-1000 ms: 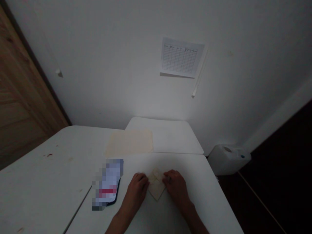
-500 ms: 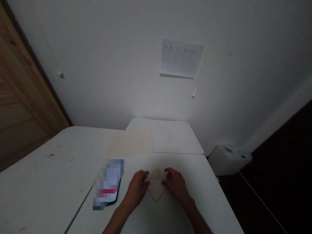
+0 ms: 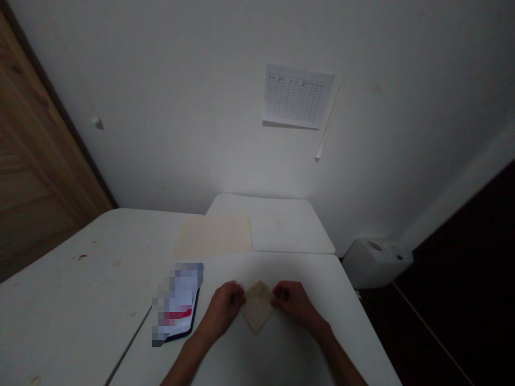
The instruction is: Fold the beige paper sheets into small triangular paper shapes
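A small piece of folded cream paper (image 3: pixel 257 313), diamond-shaped with one point towards me, is on the white table between my hands. Its upper part looks darker than the lower part. My left hand (image 3: pixel 226 303) pinches the paper's left corner between thumb and fingers. At the right corner, my right hand (image 3: pixel 294 304) grips the paper in the same way. The fingertips cover both side corners, and the fold layers there are hidden.
A phone (image 3: pixel 183 300), partly pixelated, lies left of my hands. Behind it is a flat cream sheet (image 3: pixel 213 235), overlapping a white panel (image 3: pixel 292 225). A printed chart (image 3: pixel 298 96) hangs on the wall. A white plastic container (image 3: pixel 374 262) stands beyond the table's right edge.
My hands have moved slightly apart, out to the paper's side corners. The upper part of the paper shows more plainly now, with its top corner more distinct.
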The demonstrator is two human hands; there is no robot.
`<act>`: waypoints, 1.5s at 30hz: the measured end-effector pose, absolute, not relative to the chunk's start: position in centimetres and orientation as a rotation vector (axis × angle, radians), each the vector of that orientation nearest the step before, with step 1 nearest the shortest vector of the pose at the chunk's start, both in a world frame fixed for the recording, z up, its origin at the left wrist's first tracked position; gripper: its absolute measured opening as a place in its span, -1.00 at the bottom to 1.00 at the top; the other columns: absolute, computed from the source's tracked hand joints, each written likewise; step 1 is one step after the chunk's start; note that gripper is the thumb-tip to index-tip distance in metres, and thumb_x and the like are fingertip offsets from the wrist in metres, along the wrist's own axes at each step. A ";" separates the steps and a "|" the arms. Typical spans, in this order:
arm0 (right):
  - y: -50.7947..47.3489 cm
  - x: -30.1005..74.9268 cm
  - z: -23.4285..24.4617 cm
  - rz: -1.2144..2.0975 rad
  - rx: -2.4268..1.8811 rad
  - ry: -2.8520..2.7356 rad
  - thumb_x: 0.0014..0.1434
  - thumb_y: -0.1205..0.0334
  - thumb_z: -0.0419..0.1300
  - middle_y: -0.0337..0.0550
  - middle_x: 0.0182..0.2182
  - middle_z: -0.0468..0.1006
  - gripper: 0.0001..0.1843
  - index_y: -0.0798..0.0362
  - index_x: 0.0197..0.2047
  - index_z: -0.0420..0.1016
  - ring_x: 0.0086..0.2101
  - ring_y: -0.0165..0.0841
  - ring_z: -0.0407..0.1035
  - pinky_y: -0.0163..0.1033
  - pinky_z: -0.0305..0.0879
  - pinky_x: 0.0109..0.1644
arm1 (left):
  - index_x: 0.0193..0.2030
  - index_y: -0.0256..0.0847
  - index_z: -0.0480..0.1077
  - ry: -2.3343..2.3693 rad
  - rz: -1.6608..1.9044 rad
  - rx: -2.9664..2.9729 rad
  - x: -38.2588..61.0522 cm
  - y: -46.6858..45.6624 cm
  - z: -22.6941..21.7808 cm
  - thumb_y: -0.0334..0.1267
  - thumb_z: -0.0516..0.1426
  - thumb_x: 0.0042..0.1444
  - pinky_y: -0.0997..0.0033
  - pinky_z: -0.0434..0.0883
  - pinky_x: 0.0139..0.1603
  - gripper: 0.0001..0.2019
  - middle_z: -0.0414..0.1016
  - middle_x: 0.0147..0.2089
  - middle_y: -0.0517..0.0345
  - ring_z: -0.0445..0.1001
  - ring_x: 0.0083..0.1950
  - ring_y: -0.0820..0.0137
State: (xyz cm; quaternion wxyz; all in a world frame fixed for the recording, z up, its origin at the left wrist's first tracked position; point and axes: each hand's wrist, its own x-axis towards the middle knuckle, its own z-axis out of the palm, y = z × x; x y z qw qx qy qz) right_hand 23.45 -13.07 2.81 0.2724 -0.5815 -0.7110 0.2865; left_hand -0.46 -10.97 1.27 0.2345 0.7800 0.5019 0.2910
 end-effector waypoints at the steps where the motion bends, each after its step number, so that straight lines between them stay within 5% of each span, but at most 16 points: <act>1: -13.1 23.5 2.8 0.770 -1.556 -1.917 0.01 0.31 0.27 -0.25 -0.46 0.57 -0.92 0.06 -0.35 0.56 -0.43 -0.39 0.43 -0.35 0.27 -0.33 | -0.43 -0.22 0.41 1.364 0.800 2.144 -0.5 -11.0 1.4 -0.40 0.08 0.03 0.41 0.29 -0.30 -0.91 0.42 -0.42 0.17 0.41 -0.35 0.36; 12: -13.7 24.1 2.4 0.664 -1.432 -2.000 0.11 0.35 0.23 -0.22 -0.40 0.55 -0.92 0.06 -0.37 0.57 -0.37 -0.41 0.41 -0.33 0.27 -0.24 | -0.42 -0.19 0.42 1.256 0.730 2.421 -1.5 -12.0 2.1 -0.47 -0.01 0.18 0.40 0.33 -0.22 -0.75 0.41 -0.31 0.09 0.41 -0.23 0.33; 23: -14.5 24.3 1.7 0.382 -1.339 -2.194 0.23 0.44 0.10 -0.19 -0.31 0.52 -0.81 0.04 -0.29 0.52 -0.24 -0.37 0.38 -0.30 0.29 -0.14 | -0.26 -0.15 0.44 1.219 0.579 2.620 -2.1 -11.8 0.9 -0.70 -0.07 -0.03 0.34 0.40 -0.09 -0.58 0.47 -0.19 0.08 0.45 -0.10 0.31; 27: -14.8 24.3 1.2 0.148 -1.292 -2.336 0.24 0.46 0.11 -0.16 -0.28 0.51 -0.81 0.03 -0.23 0.51 -0.21 -0.34 0.35 -0.29 0.29 -0.14 | -0.05 -0.16 0.43 1.211 0.578 2.694 -2.0 -13.0 1.2 -0.51 0.02 0.12 0.12 0.38 0.11 -0.68 0.46 0.04 -0.04 0.40 0.10 0.17; 32: -15.1 24.4 0.8 -0.001 -1.258 -2.397 0.22 0.47 0.15 -0.14 -0.27 0.51 -0.83 0.05 -0.20 0.50 -0.22 -0.30 0.34 -0.25 0.30 -0.15 | 0.34 -0.06 0.08 1.067 0.646 2.700 -0.8 -14.9 2.2 -0.22 0.23 0.04 -0.03 0.28 0.24 -0.28 0.13 0.38 -0.02 0.17 0.33 0.07; 45: -15.5 24.3 0.7 -0.024 -1.237 -2.394 0.21 0.48 0.11 -0.11 -0.23 0.52 -0.77 0.03 -0.16 0.51 -0.21 -0.27 0.34 -0.19 0.31 -0.08 | 0.10 -0.04 0.41 0.943 0.622 2.667 0.3 -15.0 2.4 -0.26 0.20 0.13 -0.02 0.39 0.17 -0.63 0.37 0.23 0.00 0.35 0.23 0.11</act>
